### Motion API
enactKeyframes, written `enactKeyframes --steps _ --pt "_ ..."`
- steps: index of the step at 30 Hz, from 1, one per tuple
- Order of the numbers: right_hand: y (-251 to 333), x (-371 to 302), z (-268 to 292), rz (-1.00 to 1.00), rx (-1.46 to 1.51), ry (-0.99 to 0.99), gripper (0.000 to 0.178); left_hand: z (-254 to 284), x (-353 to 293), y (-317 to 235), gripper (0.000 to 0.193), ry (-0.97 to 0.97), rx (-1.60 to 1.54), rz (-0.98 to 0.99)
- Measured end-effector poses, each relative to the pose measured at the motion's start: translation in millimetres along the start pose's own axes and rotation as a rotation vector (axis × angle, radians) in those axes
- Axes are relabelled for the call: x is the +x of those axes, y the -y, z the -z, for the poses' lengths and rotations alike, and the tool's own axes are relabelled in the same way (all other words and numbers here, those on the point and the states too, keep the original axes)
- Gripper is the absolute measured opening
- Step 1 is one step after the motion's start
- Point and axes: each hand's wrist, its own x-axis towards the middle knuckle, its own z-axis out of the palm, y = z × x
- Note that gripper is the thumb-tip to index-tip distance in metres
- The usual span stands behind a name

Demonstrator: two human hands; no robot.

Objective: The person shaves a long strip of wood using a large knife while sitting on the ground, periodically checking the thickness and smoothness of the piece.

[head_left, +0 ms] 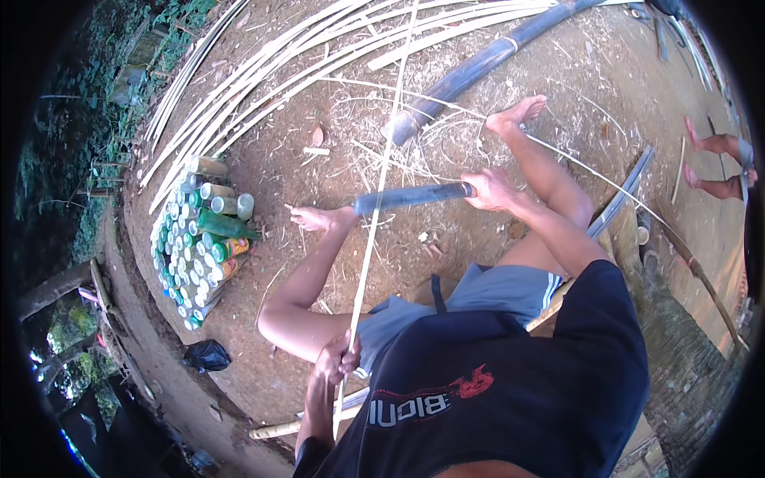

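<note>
Okay, got a pale bamboo strip point(364, 271) slanting across the long blade point(422, 197); probably light, springy, sharp-edged; best taken low down, as with the left hand point(338, 358) curled round it; blade clutched by one end in the right hand point(490, 190); mind the bare foot point(323, 218) right by the blade's tip; dark bamboo pole point(470, 70) ahead, bottle heap point(225, 224) off left.

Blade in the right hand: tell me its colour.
The blade is grey with a bluish tint, best seen in the head view.
</note>
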Motion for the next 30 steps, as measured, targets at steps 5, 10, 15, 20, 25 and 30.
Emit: enactKeyframes --steps 5,10,15,20,25,30 --pt "-43.6 58.0 21.7 -0.316 -0.013 -0.137 0.020 22.5 -23.7 11.2 0.042 -0.020 0.026 0.044" --pt "4.8 76.7 72.2 0.035 -0.386 0.103 0.028 44.2 -50.1 35.2 0.040 0.072 -0.175 0.072" --pt "-138.3 163.0 79.1 -0.697 0.242 -0.541 0.027 39.9 -59.2 17.6 0.035 -0.152 -0.012 0.143" --pt "-93.8 105.9 53.6 -0.548 0.579 -0.423 0.024 6.4 -29.3 -12.0 0.047 -0.374 0.785 -0.277" --pt "67.9 -52.2 -32.1 -0.179 0.130 -0.121 0.022 -21.5 11.1 -16.8 0.045 -0.702 0.731 -0.177" --pt "113.0 -83.6 -56.7 -0.027 -0.232 0.153 0.019 -29.4 34.2 -11.7 0.041 -0.874 1.076 -0.371"
